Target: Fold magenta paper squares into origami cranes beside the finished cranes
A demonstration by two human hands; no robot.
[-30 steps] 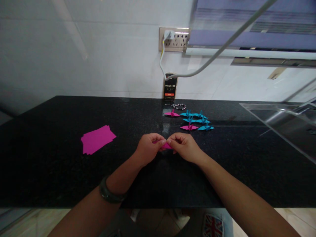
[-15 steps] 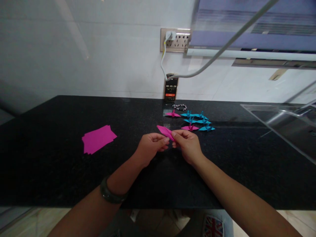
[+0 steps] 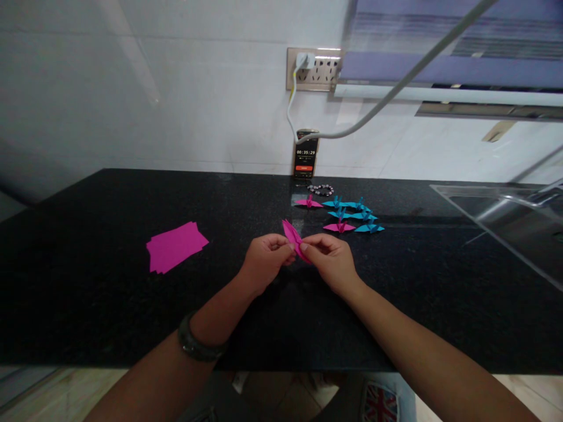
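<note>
A small folded pink paper piece (image 3: 292, 235) is pinched between both hands just above the black countertop (image 3: 88, 281). My left hand (image 3: 264, 264) grips its left side with fingers curled; a dark watch sits on that wrist. My right hand (image 3: 332, 262) pinches its right side with thumb and forefinger. One pointed flap sticks up and away from the fingers. A stack of flat pink paper squares (image 3: 175, 246) lies to the left of my hands.
Several finished paper cranes, blue (image 3: 352, 210) and pink (image 3: 338, 227), lie beyond my hands. A bead bracelet (image 3: 321, 189) and a phone (image 3: 305, 153) showing a timer stand against the tiled wall, its cable running to a wall socket (image 3: 313, 69). A steel sink (image 3: 505, 217) is at right.
The pink piece was held low and flat between both hands; it has been turned so a pointed flap stands up, and both hands have regripped it close together.
</note>
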